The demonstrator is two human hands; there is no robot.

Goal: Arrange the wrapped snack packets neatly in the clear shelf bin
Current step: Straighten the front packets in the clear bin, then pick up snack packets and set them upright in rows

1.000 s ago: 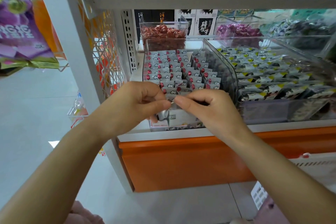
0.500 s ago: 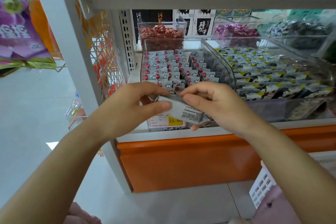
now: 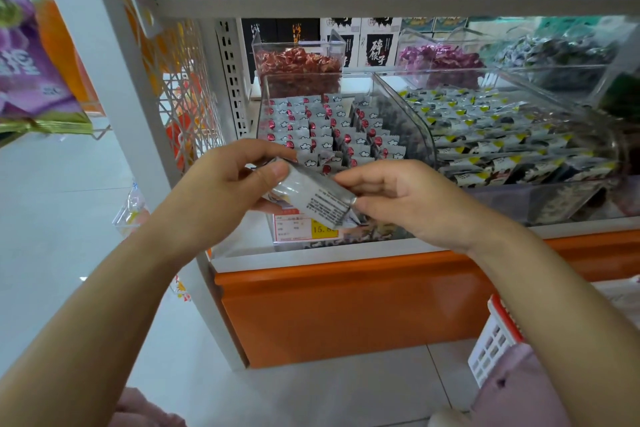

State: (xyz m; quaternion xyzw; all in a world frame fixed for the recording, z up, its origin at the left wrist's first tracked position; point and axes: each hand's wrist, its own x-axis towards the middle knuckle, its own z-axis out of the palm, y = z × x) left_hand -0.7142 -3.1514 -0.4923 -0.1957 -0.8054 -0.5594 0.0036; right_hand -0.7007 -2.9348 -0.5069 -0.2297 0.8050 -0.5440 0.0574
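We hold one silver snack packet (image 3: 311, 196) up in the air in front of the clear bin (image 3: 417, 135). It is not inside the bin yet. Our left hand (image 3: 221, 194) grips one end, with the thumb on top and the fingers curled under it. Our right hand (image 3: 408, 201) pinches the other end with the thumb and fingertips. So both hands are closed on the same packet, and neither holds anything else. The packet is tilted, with its left end higher. We can see the side with the small black writing.

Inside the bin, the rows of packets (image 3: 322, 128) stand up in neat lines. Each one shows a red dot and a little white cloud. Near the front of the bin the lines look a bit messy, and there seems to be room there. A price tag (image 3: 298, 227) is stuck on the front wall, just below the packet we hold. The next bin (image 3: 502, 135) to the right holds other snacks with yellow corners.

We think this is the step of getting one packet ready to go in. Next, it likely needs turning so the red dot side faces the front like the others. Then it has to stand up straight at the end of a line. It should go in gently so it does not knock its neighbours over.
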